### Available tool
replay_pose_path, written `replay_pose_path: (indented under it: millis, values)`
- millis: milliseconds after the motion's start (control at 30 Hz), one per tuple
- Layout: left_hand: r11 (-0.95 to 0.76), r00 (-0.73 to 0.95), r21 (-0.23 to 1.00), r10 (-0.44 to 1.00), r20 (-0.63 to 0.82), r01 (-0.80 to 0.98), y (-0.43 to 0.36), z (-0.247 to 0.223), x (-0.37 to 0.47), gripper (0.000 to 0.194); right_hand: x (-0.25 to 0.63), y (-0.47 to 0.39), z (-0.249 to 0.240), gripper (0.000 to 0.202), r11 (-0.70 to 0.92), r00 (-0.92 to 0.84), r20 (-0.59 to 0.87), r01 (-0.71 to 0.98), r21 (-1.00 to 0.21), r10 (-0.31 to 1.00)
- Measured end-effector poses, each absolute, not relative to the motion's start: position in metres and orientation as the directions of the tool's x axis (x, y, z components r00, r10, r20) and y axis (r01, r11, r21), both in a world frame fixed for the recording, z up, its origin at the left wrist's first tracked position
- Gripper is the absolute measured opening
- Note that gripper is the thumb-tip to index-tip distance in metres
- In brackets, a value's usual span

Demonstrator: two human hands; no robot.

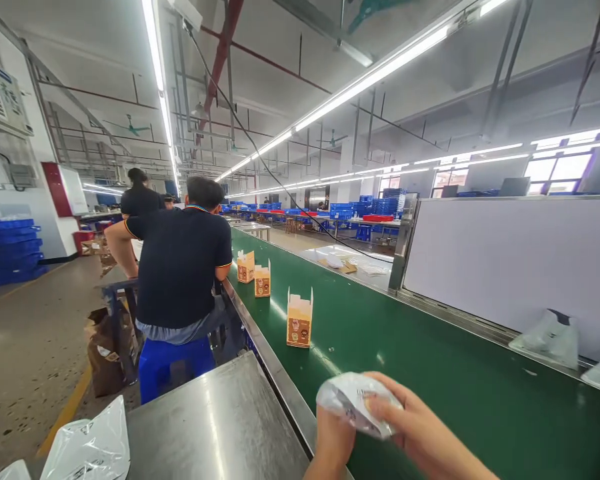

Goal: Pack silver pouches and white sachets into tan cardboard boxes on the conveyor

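Note:
Over the near edge of the green conveyor belt (410, 340), both my hands are at one silvery-white plastic pouch (347, 393). My right hand (403, 410) grips it from the right, thumb pressed on top. Under its left part is my left hand (333, 433), closed against the pouch, with most fingers hidden behind it. Print on the pouch is too blurred to read. Ahead on the belt, three orange-and-brown printed cartons stand upright with their top flaps up: a near carton (299, 320), a middle carton (263, 280) and a far carton (245, 267).
A metal table (215, 413) adjoins the belt at my left, with white pouches (93, 440) at its corner. A person in a dark shirt (180, 267) sits ahead on a blue stool (173, 363). Clear plastic bags (550, 340) lie at the belt's right edge, beside a white panel (510, 260).

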State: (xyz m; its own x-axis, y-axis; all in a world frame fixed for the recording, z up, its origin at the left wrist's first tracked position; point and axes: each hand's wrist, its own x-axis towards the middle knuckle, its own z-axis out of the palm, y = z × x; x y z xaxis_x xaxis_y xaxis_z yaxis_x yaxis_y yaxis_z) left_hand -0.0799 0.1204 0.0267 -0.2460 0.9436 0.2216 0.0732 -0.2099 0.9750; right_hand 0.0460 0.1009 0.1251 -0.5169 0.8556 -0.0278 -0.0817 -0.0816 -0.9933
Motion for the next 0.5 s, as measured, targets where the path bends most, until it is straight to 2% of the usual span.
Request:
replay_pose_path:
  millis: [33, 100, 167, 233, 333, 500]
  values:
    - [-0.219, -0.252, 0.973, 0.940, 0.229, 0.068, 0.119, 0.030, -0.082, 0.023, 0.047, 0.110, 0.141, 0.048, -0.003, -0.442, 0.023, -0.058, -0.998, 0.897]
    - [-0.230, -0.283, 0.971, 0.929, 0.240, 0.067, 0.118, 0.036, -0.088, 0.024, 0.042, 0.132, 0.172, 0.047, 0.310, -0.239, 0.275, 0.123, -0.943, 0.931]
    - [-0.228, -0.343, 0.972, 0.909, 0.236, 0.065, 0.118, 0.039, -0.096, 0.024, 0.026, 0.155, 0.194, 0.038, 0.561, -0.094, 0.578, 0.403, -0.723, 0.811]
    - [-0.214, -0.397, 0.975, 0.891, 0.220, 0.061, 0.121, 0.039, -0.103, 0.023, 0.003, 0.176, 0.204, 0.031, 0.639, -0.105, 0.740, 0.593, -0.490, 0.664]
    - [-0.205, -0.453, 0.977, 0.867, 0.208, 0.057, 0.126, 0.035, -0.111, 0.024, -0.035, 0.203, 0.203, 0.032, 0.673, -0.276, 0.750, 0.680, -0.291, 0.602]
    - [-0.237, -0.539, 0.969, 0.809, 0.236, 0.069, 0.136, 0.029, -0.119, 0.030, -0.060, 0.223, 0.184, 0.030, 0.674, -0.548, 0.565, 0.738, -0.019, 0.616]
